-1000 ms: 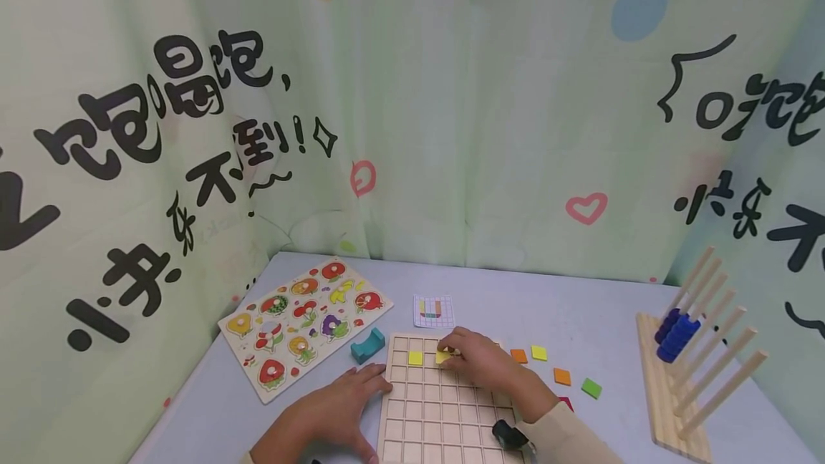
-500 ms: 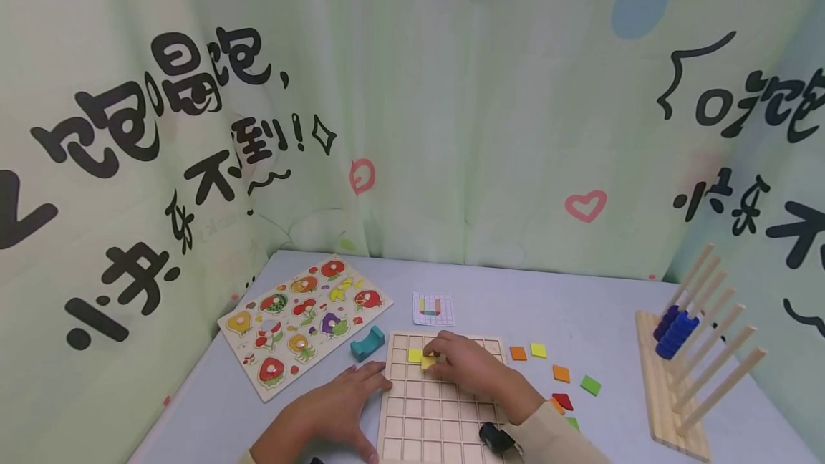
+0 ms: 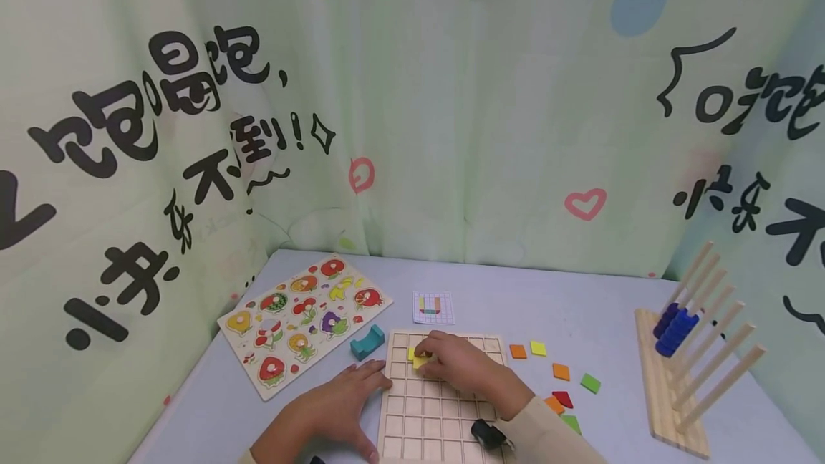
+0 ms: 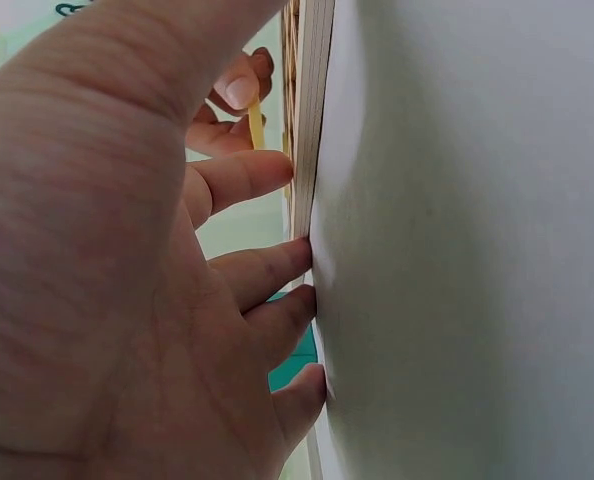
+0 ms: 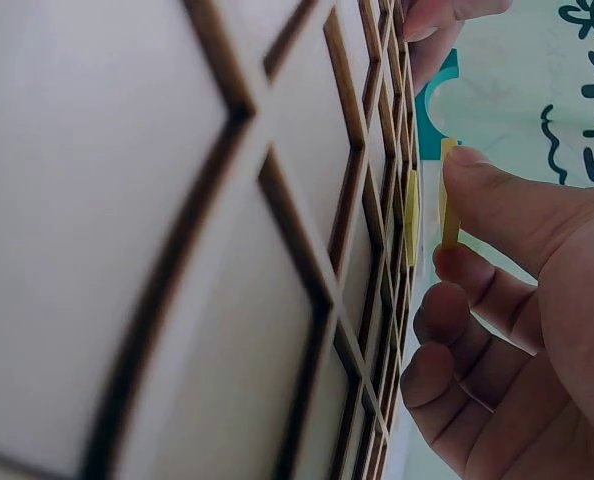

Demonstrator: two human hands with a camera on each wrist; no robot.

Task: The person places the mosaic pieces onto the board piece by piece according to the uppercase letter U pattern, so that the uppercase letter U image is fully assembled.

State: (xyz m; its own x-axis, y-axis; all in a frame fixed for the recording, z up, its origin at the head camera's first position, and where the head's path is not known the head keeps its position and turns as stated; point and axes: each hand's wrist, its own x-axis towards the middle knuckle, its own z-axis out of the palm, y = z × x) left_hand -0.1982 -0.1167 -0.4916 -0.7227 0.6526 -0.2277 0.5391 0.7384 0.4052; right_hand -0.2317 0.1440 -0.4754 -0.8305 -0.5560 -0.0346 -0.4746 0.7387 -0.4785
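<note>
A wooden grid board [image 3: 422, 407] lies on the table. Between thumb and index finger, my right hand [image 3: 467, 365] pinches a square yellow tile [image 5: 450, 195], held just above the board near its far left. Beside it, a second yellow tile [image 5: 411, 218] sits in the grid; in the head view my fingers partly cover it. My left hand [image 3: 338, 404] is spread at the board's left side, its fingers mostly straight. In the left wrist view, fingertips [image 4: 277, 170] touch the board's edge and the tabletop.
A printed pattern card [image 3: 433, 308] lies behind the board. Loose orange [image 3: 561, 372], yellow [image 3: 538, 349], green [image 3: 590, 383] and red [image 3: 563, 399] tiles lie to the right. Farther right stands a wooden peg rack [image 3: 677, 385]. On the left are a teal block [image 3: 367, 342] and fruit puzzle [image 3: 303, 321].
My right hand has moved left over the board, bringing the held yellow tile close to the one in the grid. More loose tiles show beside my right sleeve. The left hand stays put.
</note>
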